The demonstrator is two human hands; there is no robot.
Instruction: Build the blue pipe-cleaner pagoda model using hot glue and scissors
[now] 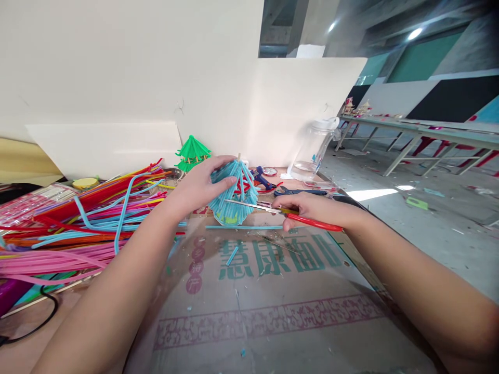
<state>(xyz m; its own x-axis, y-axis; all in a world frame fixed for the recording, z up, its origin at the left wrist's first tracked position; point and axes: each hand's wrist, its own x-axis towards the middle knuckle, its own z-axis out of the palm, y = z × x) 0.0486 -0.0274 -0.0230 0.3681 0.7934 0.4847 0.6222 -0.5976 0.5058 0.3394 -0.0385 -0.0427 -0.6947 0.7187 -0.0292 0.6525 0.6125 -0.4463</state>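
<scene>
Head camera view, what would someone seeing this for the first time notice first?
Probably the blue pipe-cleaner cone at the centre, steadied by the left hand while the right hand holds red-handled scissors with the blades at its lower edge. Next, the bright heap of pipe cleaners spread across the left of the cardboard-covered table, and a small green cone behind.
</scene>
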